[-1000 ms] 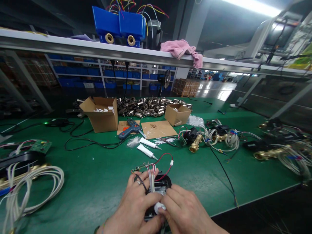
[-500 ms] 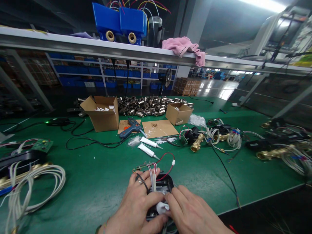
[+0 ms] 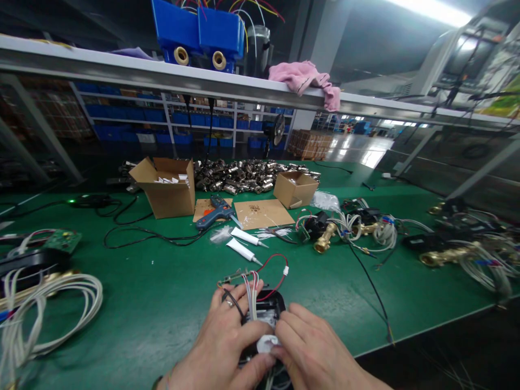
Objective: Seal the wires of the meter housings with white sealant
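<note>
L hand [image 3: 229, 336] & R hand [image 3: 312, 346] on wht pc [image 3: 267, 343] over blk housing [image 3: 277, 303].

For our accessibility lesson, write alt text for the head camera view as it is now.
A person's left hand and right hand meet at a small white piece over a black housing with wires, on a green workbench. Beyond lie two white tubes, a glue gun, metal fittings and cardboard boxes.

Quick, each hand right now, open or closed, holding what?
Left hand: closed on the black housing.
Right hand: closed, fingertips pinching the white piece at its edge.
</note>
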Demonstrator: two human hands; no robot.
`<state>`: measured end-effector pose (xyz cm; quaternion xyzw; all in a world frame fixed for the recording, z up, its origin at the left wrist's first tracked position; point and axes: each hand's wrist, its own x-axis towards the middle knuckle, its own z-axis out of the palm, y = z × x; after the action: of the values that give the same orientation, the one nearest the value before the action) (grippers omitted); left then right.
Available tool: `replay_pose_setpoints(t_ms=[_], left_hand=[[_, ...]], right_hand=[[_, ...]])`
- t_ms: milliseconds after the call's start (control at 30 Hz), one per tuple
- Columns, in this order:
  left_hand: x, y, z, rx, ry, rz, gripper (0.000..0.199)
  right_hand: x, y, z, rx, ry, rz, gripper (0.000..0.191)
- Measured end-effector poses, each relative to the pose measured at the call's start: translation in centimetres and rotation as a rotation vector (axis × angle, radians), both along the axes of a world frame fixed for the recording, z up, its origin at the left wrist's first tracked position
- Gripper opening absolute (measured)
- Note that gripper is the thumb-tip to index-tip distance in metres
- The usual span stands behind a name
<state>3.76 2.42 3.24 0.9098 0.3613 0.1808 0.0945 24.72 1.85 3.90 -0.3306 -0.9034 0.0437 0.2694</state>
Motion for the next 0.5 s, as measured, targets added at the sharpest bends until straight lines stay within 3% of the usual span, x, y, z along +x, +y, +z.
replay_pose_setpoints(t_ms=[100,200,267,367,500], left_hand=[[-0.1,0.1,0.0,0.001,-0.006,-0.009,0.029],[-0.1,0.2,-0.3,0.034,-0.022,-0.004,0.032],[-0.2,0.2,-0.8,0.074,-0.041,0.006,0.045],[-0.3,0.1,-1.6,0.157,-0.068,0.019,0.068],[-0.5,0.0,-1.7,0.176,-0.078,0.020,0.073]], right_hand=[[0.4,-0.1,0.1,-0.033,-0.046,-0.007,0.016],[0.7,-0.4,0.4,-0.186,-0.109,-0.034,0.012],[0.6,-0.5,0.5,-0.305,-0.113,-0.046,0.022],[0.3,-0.4,0.6,-0.387,-0.119,-0.054,0.017],[0.1,-0.3,0.6,-0.402,-0.120,-0.054,0.013]])
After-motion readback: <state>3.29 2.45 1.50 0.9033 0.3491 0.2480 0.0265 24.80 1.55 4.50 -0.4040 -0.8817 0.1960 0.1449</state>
